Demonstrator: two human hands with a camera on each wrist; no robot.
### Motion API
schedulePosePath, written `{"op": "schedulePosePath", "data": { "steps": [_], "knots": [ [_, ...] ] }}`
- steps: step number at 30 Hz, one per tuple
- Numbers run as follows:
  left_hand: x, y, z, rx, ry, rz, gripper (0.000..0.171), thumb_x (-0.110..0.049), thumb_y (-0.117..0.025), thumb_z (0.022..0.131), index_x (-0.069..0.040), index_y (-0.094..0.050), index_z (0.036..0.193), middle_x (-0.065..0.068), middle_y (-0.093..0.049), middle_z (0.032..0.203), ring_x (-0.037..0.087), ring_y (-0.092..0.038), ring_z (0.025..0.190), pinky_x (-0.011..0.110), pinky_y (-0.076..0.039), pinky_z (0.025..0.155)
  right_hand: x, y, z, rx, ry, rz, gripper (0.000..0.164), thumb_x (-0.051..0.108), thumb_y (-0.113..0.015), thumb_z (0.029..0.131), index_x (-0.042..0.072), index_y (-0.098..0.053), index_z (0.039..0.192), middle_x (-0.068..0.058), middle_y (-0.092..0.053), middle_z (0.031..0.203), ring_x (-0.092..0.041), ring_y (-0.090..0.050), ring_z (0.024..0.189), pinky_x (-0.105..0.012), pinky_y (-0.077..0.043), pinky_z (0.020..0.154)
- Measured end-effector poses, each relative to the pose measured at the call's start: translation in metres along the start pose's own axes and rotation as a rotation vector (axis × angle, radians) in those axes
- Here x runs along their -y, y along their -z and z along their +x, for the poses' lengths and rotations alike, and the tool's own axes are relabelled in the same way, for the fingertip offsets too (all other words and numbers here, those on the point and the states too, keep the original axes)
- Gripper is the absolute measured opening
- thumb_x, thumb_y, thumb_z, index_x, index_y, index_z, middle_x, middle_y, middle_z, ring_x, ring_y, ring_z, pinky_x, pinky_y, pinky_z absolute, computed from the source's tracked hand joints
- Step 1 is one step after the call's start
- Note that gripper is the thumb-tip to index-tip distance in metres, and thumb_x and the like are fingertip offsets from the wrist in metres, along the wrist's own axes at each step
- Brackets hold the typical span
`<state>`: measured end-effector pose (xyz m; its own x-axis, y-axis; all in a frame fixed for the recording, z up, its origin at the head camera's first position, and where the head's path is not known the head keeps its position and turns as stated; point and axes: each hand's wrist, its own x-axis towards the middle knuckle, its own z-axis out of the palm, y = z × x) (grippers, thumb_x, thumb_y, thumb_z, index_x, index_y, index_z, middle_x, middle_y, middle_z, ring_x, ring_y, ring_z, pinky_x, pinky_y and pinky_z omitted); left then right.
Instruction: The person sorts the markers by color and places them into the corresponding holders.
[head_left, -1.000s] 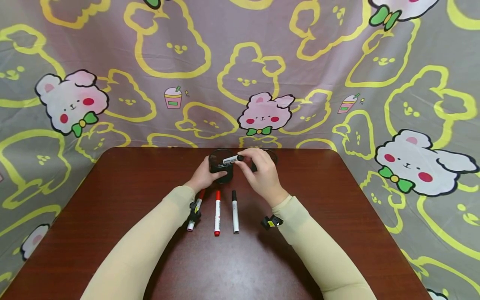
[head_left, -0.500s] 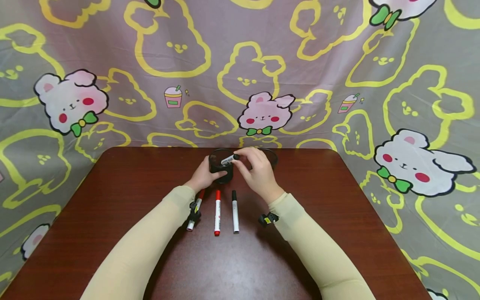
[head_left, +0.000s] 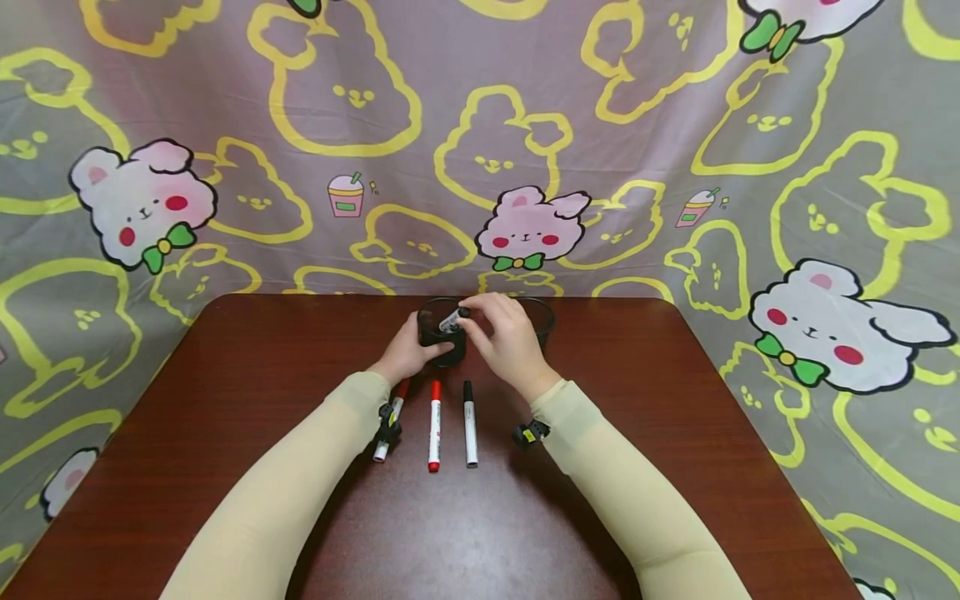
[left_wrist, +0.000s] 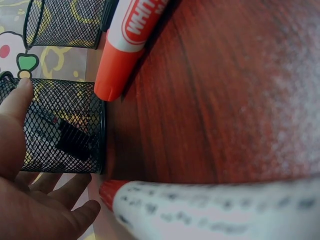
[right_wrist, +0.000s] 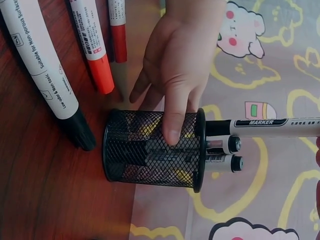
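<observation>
The right hand, at the centre of the head frame, pinches the dark end of a marker between thumb and fingers. The marker slants down and left from those fingers, its far end at the mouth of the cup. In the right wrist frame its black cap meets the rim, with two pens sticking out of the cup just below.

The left hand holds the cup from the left, thumb across the mesh, the other fingers spread along the opposite side.

The other cup shows at the upper left of the left wrist frame, apart from the held one. On the worktop, below the hands in the head frame, lie two red-capped markers and a black-capped one.
</observation>
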<state>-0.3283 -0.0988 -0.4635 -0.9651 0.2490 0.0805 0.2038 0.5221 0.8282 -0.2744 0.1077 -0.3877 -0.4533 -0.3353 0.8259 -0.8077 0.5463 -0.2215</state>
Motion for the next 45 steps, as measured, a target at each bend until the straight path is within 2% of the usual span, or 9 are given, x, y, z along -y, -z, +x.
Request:
{"op": "schedulePosePath", "data": {
  "steps": [10, 21, 35, 45],
  "knots": [
    [-0.002, 0.000, 0.000, -0.009, -0.014, -0.004, 0.077, -0.020, -0.080, 0.092, 0.003, -0.035, 0.150, 0.025, -0.049, 0.147, 0.039, -0.051, 0.136, 0.052, -0.040, 0.117, -0.003, -0.008, 0.000, 0.080, -0.065, -0.044, 0.025, 0.018, -0.076, 0.095, 0.006, -0.069, 0.115, -0.007, -0.071, 0.100, -0.022, -0.061, 0.088, -0.042, -0.048, 0.085],
    [-0.002, -0.003, 0.001, -0.023, -0.034, -0.015, 0.076, -0.017, -0.081, 0.091, 0.004, -0.037, 0.150, 0.026, -0.049, 0.146, 0.040, -0.051, 0.136, 0.052, -0.040, 0.117, -0.009, -0.018, -0.005, 0.169, -0.200, -0.084, 0.022, 0.022, -0.074, 0.097, 0.011, -0.070, 0.115, -0.003, -0.071, 0.098, -0.021, -0.059, 0.092, -0.044, -0.046, 0.089],
    [0.003, -0.003, 0.003, -0.017, -0.024, -0.013, 0.076, -0.019, -0.080, 0.092, 0.004, -0.036, 0.149, 0.027, -0.048, 0.147, 0.041, -0.050, 0.136, 0.053, -0.039, 0.117, -0.010, -0.026, -0.005, 0.261, -0.265, -0.138, 0.020, 0.025, -0.074, 0.097, 0.014, -0.072, 0.115, 0.000, -0.073, 0.103, -0.021, -0.059, 0.097, -0.044, -0.046, 0.092],
    [0.003, -0.002, 0.004, 0.000, -0.008, -0.039, 0.078, -0.020, -0.080, 0.092, 0.005, -0.035, 0.150, 0.027, -0.047, 0.148, 0.040, -0.050, 0.137, 0.053, -0.039, 0.118, -0.014, -0.031, -0.007, 0.252, -0.298, -0.124, 0.020, 0.024, -0.076, 0.096, 0.014, -0.073, 0.112, -0.001, -0.073, 0.103, -0.022, -0.059, 0.100, -0.045, -0.045, 0.092]
  ]
}}
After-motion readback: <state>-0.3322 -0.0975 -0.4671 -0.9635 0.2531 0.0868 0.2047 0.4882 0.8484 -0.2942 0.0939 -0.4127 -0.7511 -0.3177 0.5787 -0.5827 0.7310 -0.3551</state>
